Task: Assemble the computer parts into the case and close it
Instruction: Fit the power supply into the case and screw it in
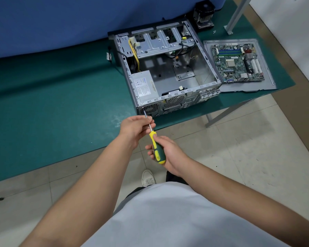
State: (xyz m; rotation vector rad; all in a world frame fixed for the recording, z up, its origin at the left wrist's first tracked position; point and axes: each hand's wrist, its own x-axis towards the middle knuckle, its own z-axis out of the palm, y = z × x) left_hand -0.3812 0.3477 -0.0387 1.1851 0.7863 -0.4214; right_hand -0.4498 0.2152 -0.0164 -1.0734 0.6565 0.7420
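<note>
Your right hand (pixel 169 154) wraps the yellow-and-green handle of the screwdriver (pixel 156 148) just off the table edge, while your left hand (pixel 135 130) pinches the bare shaft between its fingertips to steer it. The tip sits at a screw (pixel 143 107) in the near left corner of the case's rear panel, right behind the power supply (pixel 144 85), so the step in hand looks like fastening that unit to the case (pixel 169 100). Keep the shaft square to the panel, press in along its line as you turn, and let the left fingers only guide, not brake; a tilted tip is likely to slip out of the screw head and skate across the vent grille beside it.

The case lies open on the green mat (pixel 61 104), its floor bare where the board belongs. Loose yellow and black cables (pixel 134 50) hang from the drive cage at the far end and will want tucking aside before anything goes in under them. The motherboard (pixel 236 62) waits just right of the case, resting on the grey side panel (pixel 264 84), which overhangs the table corner a little and could be knocked. Farther back stands a cooler (pixel 203 14) against the blue divider, with a few small screws (pixel 214 31) near a metal post
</note>
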